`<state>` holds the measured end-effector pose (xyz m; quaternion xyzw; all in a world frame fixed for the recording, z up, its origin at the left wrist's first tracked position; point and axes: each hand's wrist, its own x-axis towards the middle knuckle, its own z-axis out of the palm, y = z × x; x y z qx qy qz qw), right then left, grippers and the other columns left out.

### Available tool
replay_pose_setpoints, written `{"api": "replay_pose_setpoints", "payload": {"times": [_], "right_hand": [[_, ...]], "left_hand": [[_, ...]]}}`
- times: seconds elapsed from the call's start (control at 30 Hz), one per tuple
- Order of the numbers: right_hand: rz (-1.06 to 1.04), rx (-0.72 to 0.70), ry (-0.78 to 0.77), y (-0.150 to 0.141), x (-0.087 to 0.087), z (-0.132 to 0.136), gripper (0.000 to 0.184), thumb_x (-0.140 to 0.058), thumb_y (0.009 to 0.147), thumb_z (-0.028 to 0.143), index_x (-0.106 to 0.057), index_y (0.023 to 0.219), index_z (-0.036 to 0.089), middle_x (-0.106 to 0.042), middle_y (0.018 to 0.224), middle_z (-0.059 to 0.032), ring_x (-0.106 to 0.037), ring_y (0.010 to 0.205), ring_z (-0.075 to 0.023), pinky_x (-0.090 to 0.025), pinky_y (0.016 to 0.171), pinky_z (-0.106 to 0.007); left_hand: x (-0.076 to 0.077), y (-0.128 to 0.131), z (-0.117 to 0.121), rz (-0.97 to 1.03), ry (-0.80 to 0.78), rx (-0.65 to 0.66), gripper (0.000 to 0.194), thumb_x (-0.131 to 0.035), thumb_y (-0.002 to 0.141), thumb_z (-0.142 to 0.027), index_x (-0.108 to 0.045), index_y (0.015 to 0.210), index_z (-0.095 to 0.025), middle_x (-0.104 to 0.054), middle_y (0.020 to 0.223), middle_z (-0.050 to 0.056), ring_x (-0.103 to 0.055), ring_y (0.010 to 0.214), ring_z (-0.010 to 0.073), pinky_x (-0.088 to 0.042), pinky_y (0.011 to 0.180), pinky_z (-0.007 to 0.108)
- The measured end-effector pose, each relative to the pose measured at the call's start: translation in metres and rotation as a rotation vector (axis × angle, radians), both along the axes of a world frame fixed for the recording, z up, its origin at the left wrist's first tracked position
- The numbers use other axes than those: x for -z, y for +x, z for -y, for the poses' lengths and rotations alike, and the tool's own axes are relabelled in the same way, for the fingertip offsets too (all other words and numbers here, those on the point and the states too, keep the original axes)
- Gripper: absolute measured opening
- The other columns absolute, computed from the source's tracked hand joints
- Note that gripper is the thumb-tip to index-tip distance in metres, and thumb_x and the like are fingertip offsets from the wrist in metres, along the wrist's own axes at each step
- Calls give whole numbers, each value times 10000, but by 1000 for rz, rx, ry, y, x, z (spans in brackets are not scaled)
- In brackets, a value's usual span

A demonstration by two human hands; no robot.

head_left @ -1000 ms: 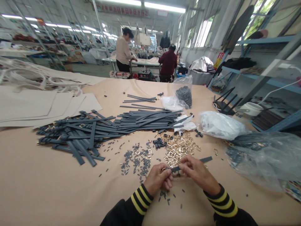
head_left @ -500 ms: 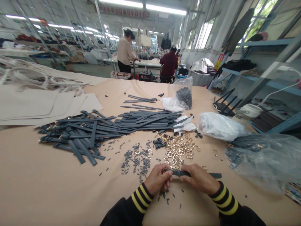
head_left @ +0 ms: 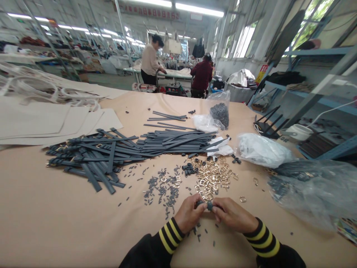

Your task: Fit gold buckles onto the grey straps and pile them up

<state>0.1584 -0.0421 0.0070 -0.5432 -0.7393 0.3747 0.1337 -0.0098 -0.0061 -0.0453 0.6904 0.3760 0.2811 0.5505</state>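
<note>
Two hands held close together low over a tan-covered worktable (head_left: 55, 219), the left hand (head_left: 189, 214) and the right hand (head_left: 232, 215) curled inward, a dark grey strap piece (head_left: 208, 205) pinched between them just above the tabletop, most of its shape hidden by the grip. Black sleeves (head_left: 170, 238) with yellow bands drawn back from both wrists. Scattered just under the hands, small grey bits (head_left: 198, 231) on the table cover. Heaped just beyond the grip, a pile of gold metal buckles (head_left: 213, 176), with one loose buckle (head_left: 242, 199) lying apart near the right hand. Spread to the left of that pile, short grey pieces (head_left: 164, 190) mixed with a few gold buckles. Laid farther off, two large bundles of long grey straps, one (head_left: 95, 156) left of centre, the other (head_left: 178, 143) beside it. Piled on the right, a white plastic bag (head_left: 262, 150) and a clear plastic bag (head_left: 312, 190) holding dark pieces; standing toward the far edge, a smaller clear bag (head_left: 220, 113) of dark grey parts. Stacked at far left, flat beige canvas panels (head_left: 36, 123). Seen well beyond the table, two co-workers, one in a beige top (head_left: 150, 61), one in a maroon top (head_left: 201, 76).
</note>
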Motion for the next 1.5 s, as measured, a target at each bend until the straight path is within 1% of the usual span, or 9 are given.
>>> {"api": "replay_pose_setpoints", "payload": {"times": [0.23, 0.4, 0.6, 0.73, 0.83, 0.97, 1.2, 1.37, 1.5], "right_hand": [[-14, 36, 0, 0, 14, 2, 199, -399, 805, 172, -477, 622, 179, -530, 545, 28, -504, 529, -113, -359, 540, -210], [-89, 43, -64, -1, 9, 2, 215, -401, 805, 188, -473, 603, 173, -517, 535, 32, -489, 524, -106, -353, 534, -206], [-219, 16, -121, 3, 12, -1, 273, -428, 824, 334, -455, 608, 168, -446, 536, 49, -398, 492, -83, -307, 478, -195], [-275, 1, -132, 7, 18, -3, 357, -416, 823, 441, -469, 612, 158, -388, 532, 59, -345, 487, -74, -266, 453, -192], [-281, -22, -144, 9, 19, -3, 386, -403, 827, 465, -497, 624, 150, -423, 523, 54, -362, 477, -75, -271, 453, -193], [-267, -58, -178, 9, 19, -1, 393, -383, 846, 442, -505, 610, 151, -489, 502, 37, -405, 469, -81, -307, 482, -197], [-197, -64, -120, -1, 14, 6, 355, -379, 856, 396, -546, 648, 162, -541, 554, 14, -487, 528, -118, -356, 523, -211], [-254, -103, -93, -11, 13, 4, 334, -393, 829, 429, -601, 757, 178, -629, 739, -39, -554, 706, -190, -422, 641, -256], [-272, -55, -82, -20, 16, 1, 334, -370, 839, 424, -591, 779, 182, -618, 722, -27, -547, 652, -167, -425, 628, -252]], "left_hand": [[4, 6, 7, -163, 114, -67, 89, -453, 748, -216, -462, 676, -165, -433, 571, -39, -397, 559, 109, -280, 536, 221], [2, 2, 4, -62, 88, 34, 65, -436, 756, -195, -461, 703, -166, -443, 594, -41, -401, 569, 102, -301, 541, 209], [-1, -8, 1, 115, -82, 196, 187, -421, 818, -337, -453, 769, -159, -415, 536, -57, -361, 468, 74, -302, 470, 190], [1, -7, 5, 243, -231, 228, 260, -373, 839, -423, -406, 813, -167, -369, 500, -82, -307, 400, 54, -261, 409, 174], [2, -7, 7, 236, -223, 227, 259, -374, 839, -429, -389, 848, -171, -366, 515, -84, -317, 415, 58, -259, 414, 175], [1, -10, 8, 120, -89, 234, 242, -393, 836, -409, -404, 874, -170, -422, 567, -61, -376, 480, 76, -303, 479, 194], [-7, -14, 5, 5, 94, 299, 239, -384, 839, -392, -412, 924, -170, -495, 682, -15, -449, 612, 111, -344, 578, 221], [-6, -14, 8, 11, 19, 300, 279, -363, 840, -437, -413, 928, -178, -480, 635, -32, -438, 555, 96, -341, 536, 209], [1, -7, 9, 77, -98, 200, 276, -326, 855, -429, -401, 905, -168, -449, 543, -60, -406, 454, 72, -321, 464, 188]]}}
